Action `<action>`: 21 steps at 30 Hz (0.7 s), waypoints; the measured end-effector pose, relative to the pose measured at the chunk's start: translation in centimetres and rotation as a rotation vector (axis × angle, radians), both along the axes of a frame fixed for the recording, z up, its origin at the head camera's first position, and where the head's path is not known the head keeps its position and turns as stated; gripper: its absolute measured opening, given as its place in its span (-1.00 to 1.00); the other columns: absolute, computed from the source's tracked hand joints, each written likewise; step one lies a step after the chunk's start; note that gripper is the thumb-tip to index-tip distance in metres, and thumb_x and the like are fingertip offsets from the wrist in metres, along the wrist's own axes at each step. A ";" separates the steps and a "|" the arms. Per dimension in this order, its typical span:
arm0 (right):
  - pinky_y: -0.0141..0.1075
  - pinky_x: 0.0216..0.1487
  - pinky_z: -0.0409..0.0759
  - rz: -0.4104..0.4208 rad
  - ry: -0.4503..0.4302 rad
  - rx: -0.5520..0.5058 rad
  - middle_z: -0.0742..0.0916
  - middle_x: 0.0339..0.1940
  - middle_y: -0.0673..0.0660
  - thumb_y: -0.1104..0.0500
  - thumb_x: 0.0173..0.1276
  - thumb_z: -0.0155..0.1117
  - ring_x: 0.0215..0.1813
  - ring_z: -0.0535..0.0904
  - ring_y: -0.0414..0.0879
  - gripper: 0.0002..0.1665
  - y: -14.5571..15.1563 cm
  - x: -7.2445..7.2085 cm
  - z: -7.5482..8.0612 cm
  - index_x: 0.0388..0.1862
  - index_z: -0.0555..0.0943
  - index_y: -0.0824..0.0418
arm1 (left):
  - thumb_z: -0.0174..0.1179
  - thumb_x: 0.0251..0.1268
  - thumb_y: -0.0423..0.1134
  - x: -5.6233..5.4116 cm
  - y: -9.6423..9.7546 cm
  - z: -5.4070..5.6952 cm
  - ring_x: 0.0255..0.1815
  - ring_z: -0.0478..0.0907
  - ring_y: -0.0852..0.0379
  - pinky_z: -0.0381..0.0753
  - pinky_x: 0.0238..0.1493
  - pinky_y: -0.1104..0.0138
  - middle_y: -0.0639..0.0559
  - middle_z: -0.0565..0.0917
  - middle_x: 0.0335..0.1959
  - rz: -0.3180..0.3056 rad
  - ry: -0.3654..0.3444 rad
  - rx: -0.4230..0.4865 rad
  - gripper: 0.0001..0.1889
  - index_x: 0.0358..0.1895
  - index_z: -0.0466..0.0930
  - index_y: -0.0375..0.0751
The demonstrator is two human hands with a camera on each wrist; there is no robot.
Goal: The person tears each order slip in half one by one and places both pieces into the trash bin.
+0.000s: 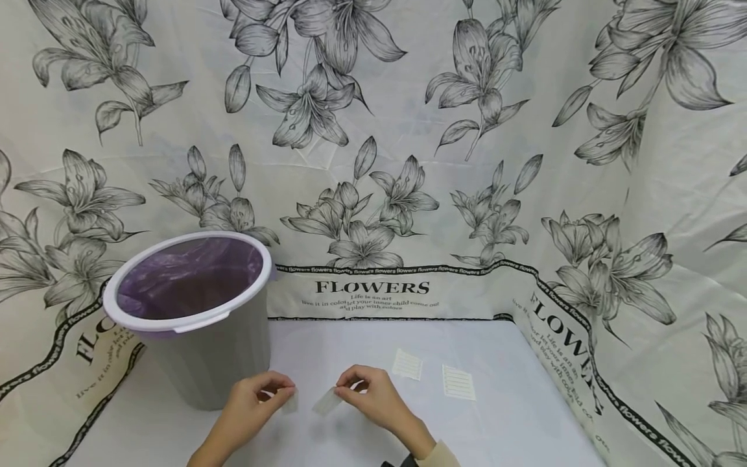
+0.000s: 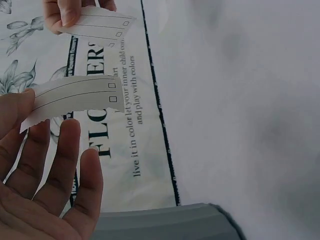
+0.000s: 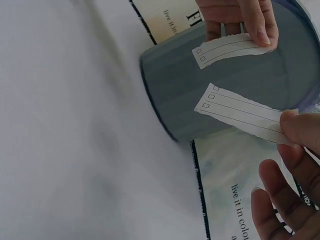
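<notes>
We see both hands above the white table [image 1: 496, 434], each pinching its own narrow strip of lined paper, and the two strips hang near each other without touching. In the left hand [image 1: 248, 402] we find the grip closed down to the thickness of the paper: the thumb lies on one end of the left strip [image 2: 75, 97] with the fingers behind it, while the other fingertips spread loosely below. This strip curves a little, has a ragged long edge and carries two small printed boxes near its free end. The right hand [image 1: 376, 395] grips just as narrowly, thumb and index finger pressed together on one end of the right strip [image 3: 245, 115], which looks wider and shows three boxes; we see its remaining fingers bent and slightly apart, off the paper. Just beside the left hand stands the grey bin [image 1: 204, 370], upright, its white rim [image 1: 111, 298] set over a purple liner [image 1: 192, 279]. To the right of the right hand we see two more lined pieces lying flat on the table, the nearer piece [image 1: 458, 383] and the farther piece [image 1: 407, 364], apart from each other
</notes>
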State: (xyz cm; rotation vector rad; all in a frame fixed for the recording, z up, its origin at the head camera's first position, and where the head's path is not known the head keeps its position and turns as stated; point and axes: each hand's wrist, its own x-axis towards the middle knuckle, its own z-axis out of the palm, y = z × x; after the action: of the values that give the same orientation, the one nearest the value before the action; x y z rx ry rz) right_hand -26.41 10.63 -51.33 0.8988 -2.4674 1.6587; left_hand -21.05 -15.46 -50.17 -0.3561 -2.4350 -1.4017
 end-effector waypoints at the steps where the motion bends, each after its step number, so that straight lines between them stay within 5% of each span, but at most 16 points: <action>1: -0.37 -0.19 0.69 -0.002 0.001 0.000 0.83 -0.25 0.08 0.21 0.34 0.48 -0.20 0.68 -0.27 -0.93 0.0 -0.1 0.3 -0.26 0.75 0.18 | 0.45 0.27 -0.24 0.0 -0.1 0.3 -0.37 0.62 0.40 0.65 -0.34 0.40 0.23 0.78 -0.36 -0.009 0.021 -0.009 -0.95 -0.29 0.76 -0.03; 9: -0.35 -0.16 0.70 -0.019 0.033 -0.010 0.83 -0.21 0.08 0.20 0.37 0.45 -0.19 0.68 -0.28 -0.93 -0.6 -1.0 2.4 -0.22 0.75 0.16 | 0.44 0.23 -0.37 0.3 -2.0 2.1 -0.42 0.61 0.42 0.67 -0.39 0.40 0.30 0.76 -0.37 -0.059 0.188 -0.093 -0.81 -0.28 0.73 0.07; 21: -0.33 -0.12 0.73 0.098 0.181 -0.014 0.82 -0.22 0.07 0.20 0.41 0.42 -0.18 0.70 -0.27 -0.94 -3.1 -2.2 6.2 -0.20 0.75 0.17 | 0.48 0.06 -0.54 0.7 -3.8 6.4 -0.38 0.64 0.36 0.63 -0.32 0.54 0.23 0.75 -0.33 -0.108 0.415 -0.147 -0.64 -0.24 0.72 0.06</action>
State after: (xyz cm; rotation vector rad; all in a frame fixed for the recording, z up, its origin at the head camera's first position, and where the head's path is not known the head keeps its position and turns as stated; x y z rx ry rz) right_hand -28.57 7.53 -45.13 1.1308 -2.3251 1.5430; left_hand -20.31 -19.27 -43.78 -0.7433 -2.2008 -1.0604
